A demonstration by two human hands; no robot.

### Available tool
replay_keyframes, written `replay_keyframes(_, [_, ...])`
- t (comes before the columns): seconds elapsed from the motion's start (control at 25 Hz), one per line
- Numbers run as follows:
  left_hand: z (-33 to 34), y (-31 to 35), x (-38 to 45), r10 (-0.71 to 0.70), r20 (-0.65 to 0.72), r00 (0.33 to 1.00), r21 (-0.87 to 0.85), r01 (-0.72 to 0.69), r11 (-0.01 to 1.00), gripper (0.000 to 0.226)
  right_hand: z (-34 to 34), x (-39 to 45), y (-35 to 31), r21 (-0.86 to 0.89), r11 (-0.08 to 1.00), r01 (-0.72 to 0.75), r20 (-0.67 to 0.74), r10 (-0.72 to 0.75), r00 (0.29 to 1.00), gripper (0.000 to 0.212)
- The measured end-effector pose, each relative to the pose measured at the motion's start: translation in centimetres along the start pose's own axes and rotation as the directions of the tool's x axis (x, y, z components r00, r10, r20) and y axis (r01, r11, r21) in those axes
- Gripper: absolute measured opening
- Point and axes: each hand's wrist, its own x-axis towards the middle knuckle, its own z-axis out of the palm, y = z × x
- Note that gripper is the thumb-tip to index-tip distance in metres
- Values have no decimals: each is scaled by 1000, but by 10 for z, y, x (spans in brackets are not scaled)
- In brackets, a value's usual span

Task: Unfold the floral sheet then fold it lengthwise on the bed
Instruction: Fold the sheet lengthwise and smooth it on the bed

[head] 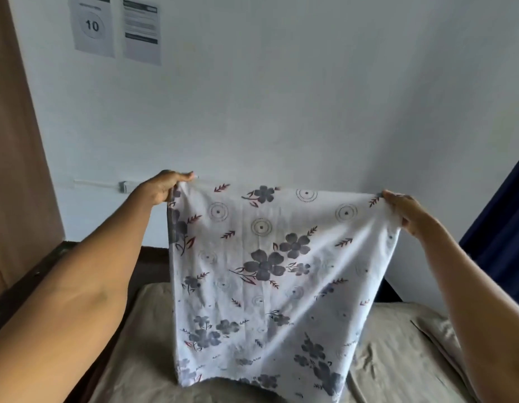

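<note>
While you hold it up by its top corners, the white cotton sheet printed with grey-blue flowers (261, 266) hangs between your two hands.

Your left hand (165, 187) pinches the upper left corner and your right hand (403, 210) grips the upper right corner, the two held well apart with the top edge stretched between them. Below your hands the cloth drapes in soft layers, its lower edge reaching the beige-covered bed (397, 359) beneath. Judging by the drape, it is light, limp and thin, so it will sag and slide wherever unsupported; take it at corners and along hems. Beyond your hands stands a pale wall (281, 97) with two printed notices (115, 27).
</note>
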Motion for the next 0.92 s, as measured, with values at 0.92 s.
replay_keyframes(0.92, [-63, -81, -35, -132, 9, 991, -315, 129, 940, 35, 92, -53, 21, 100, 994, -49, 56, 44, 997, 16])
